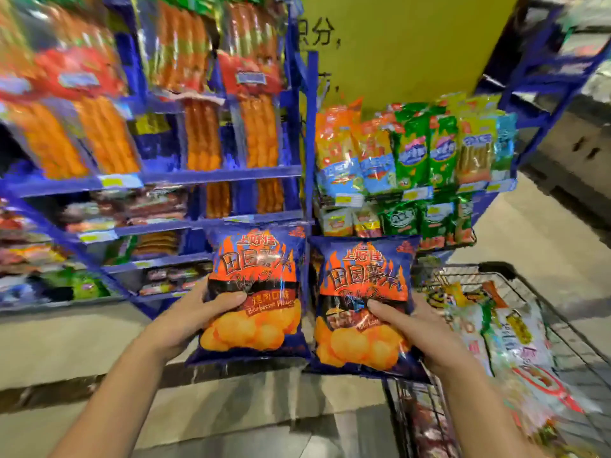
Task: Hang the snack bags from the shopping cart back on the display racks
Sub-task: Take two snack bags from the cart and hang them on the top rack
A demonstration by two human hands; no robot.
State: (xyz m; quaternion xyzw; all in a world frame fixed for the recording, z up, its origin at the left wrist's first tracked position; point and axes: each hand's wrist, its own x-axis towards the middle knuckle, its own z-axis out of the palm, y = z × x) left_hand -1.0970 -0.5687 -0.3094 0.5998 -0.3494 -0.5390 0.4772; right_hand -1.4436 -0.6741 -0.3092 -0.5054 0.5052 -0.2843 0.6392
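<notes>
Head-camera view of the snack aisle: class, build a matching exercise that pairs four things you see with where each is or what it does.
1 left hand
2 shopping cart
3 orange sausage packs
4 green snack bags

a below the yellow sign
b lower right, loaded with bags
c grips a barbecue chip bag
d hanging at upper left

Pairs: 1-c, 2-b, 3-d, 4-a

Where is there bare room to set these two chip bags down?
Bare floor lies in front of the left rack, and another strip between the right rack and the cart. Both racks are packed; the cart is heaped with bags.
</notes>
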